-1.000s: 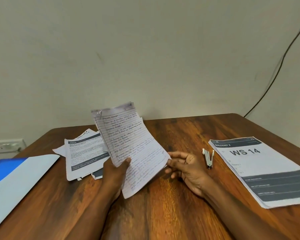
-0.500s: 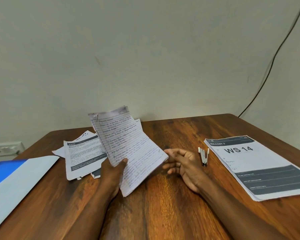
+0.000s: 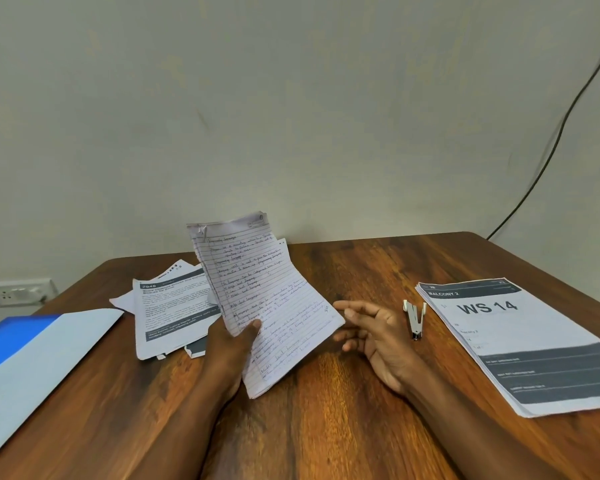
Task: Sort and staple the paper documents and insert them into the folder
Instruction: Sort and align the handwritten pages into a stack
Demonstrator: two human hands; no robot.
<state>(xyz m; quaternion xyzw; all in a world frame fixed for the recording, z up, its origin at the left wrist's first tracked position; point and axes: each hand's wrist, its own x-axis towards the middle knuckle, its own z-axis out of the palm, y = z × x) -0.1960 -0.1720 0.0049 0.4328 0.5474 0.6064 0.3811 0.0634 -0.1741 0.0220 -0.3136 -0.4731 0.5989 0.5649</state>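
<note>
1. Left hand [image 3: 227,344] grips a sheaf of ruled handwritten pages [image 3: 267,306] at its left edge, thumb curled on the front face. The sheaf is tilted up off the table, with its top edge toward the far wall. The paper is thin, slightly curled, and stapled at the top left corner.
2. Right hand [image 3: 374,336] holds nothing. Its fingers are loosely spread, just right of the sheaf's right edge; contact with the paper cannot be told.
3. Stapler [image 3: 414,318]: small, metallic, V-shaped and sprung open. It lies flat just right of the right hand, between it and the printed stack.
4. Printed stack [image 3: 520,344] headed "WS 14" lies at right, flat and squared, white with dark grey bands.
5. Loose printed sheets [image 3: 168,317] lie fanned untidily at left centre, behind the held sheaf, with corners overlapping.
6. Folder [image 3: 32,362] is at the near left, a blue and pale grey smooth card lying flat and running off the frame edge.
7. Table [image 3: 343,427]: dark glossy wood grain, rounded far corners.
8. Far wall: plain, off-white. Black cable [image 3: 548,157] hangs at right; white socket plate [image 3: 14,293] sits low at left.
</note>
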